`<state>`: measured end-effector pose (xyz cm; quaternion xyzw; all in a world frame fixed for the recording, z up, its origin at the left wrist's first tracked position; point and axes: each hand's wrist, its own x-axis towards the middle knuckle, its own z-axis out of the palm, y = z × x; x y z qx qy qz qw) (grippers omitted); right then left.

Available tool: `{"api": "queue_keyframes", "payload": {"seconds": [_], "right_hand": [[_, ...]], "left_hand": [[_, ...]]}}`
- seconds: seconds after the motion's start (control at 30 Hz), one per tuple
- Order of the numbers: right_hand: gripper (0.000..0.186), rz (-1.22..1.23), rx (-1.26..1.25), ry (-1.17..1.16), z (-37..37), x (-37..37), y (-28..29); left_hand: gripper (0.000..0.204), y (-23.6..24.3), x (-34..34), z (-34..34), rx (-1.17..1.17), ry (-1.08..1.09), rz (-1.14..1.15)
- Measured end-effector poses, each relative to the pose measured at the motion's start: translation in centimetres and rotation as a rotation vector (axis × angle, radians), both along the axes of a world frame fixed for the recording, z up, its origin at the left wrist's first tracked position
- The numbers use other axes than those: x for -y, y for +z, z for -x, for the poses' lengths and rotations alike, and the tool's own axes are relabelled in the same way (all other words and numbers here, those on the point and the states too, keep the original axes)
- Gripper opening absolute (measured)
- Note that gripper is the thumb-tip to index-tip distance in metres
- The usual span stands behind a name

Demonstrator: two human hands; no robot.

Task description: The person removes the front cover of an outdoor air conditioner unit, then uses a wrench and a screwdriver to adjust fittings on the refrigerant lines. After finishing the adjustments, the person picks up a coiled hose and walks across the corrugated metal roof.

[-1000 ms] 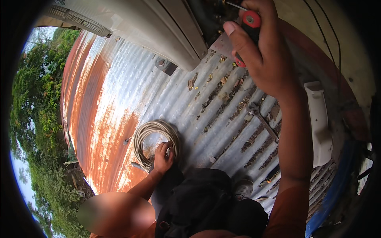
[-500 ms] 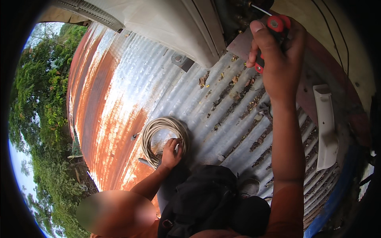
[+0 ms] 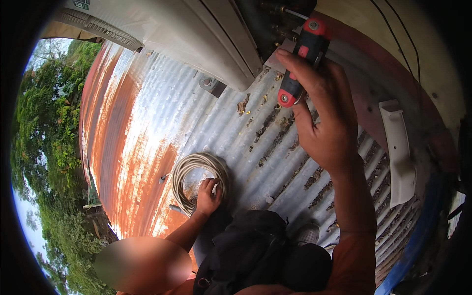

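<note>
Right hand (image 3: 327, 120) grips a red-and-black screwdriver (image 3: 302, 59) at one o'clock, tip at the outdoor unit's valves (image 3: 275, 19); fastening seems unfinished. Left hand (image 3: 209, 196) rests curled on coiled cable (image 3: 189, 172) at six o'clock.

Rusty corrugated roof (image 3: 128, 147), trees (image 3: 44, 123) beyond

A single head-worn fisheye view looks steeply down from close above a rusty corrugated metal roof (image 3: 147, 147) — edges bend at the rim, trees (image 3: 44, 123) far below at left
</note>
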<state>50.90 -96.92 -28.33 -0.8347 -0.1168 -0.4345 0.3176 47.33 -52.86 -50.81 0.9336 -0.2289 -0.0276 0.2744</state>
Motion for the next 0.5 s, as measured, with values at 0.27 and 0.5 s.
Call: {"api": "queue_keyframes", "payload": {"seconds": [0.27,0.5], "right_hand": [[0.056,0.320,0.151,-0.053,0.3,4.7,4.5],[0.021,-0.157,0.433,-0.084,-4.4,4.3,8.7]], "left_hand": [[0.026,-0.2,0.1,-0.2,-0.013,-0.003,-0.015],[0.025,0.2,0.0,-0.2,-0.029,0.001,-0.018]]}}
